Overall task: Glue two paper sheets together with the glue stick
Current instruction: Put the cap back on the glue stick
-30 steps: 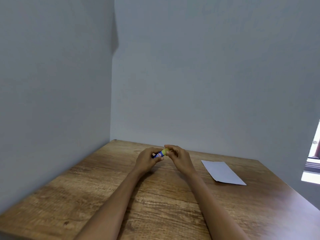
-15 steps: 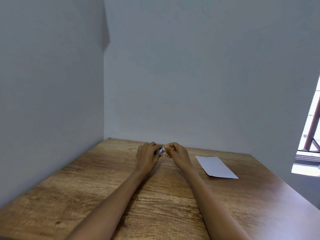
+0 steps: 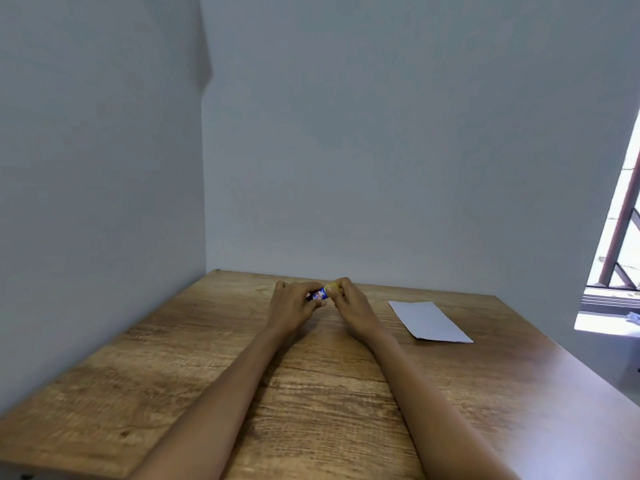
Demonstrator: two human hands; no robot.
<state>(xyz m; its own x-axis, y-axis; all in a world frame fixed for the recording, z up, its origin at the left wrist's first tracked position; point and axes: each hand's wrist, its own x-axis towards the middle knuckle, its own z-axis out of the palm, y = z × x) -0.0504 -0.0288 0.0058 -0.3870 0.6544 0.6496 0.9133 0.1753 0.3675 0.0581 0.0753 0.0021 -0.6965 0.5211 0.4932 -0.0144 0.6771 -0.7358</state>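
A small glue stick [image 3: 321, 293] with a blue label and a yellow cap lies sideways between both hands, just above the far middle of the wooden table [image 3: 311, 393]. My left hand [image 3: 292, 306] grips its blue body. My right hand [image 3: 348, 299] pinches the yellow cap end. White paper [image 3: 429, 321] lies flat on the table to the right of my right hand, apart from it. Whether it is one sheet or two stacked I cannot tell.
Grey walls close the table in at the left and the back. A window [image 3: 620, 244] with a brown frame opens at the far right, beyond the table's right edge.
The view has shifted, so the hands sit a little to the left in frame. Both hands stay on the glue stick, pressed closer together on it than a second ago. The paper has not moved.
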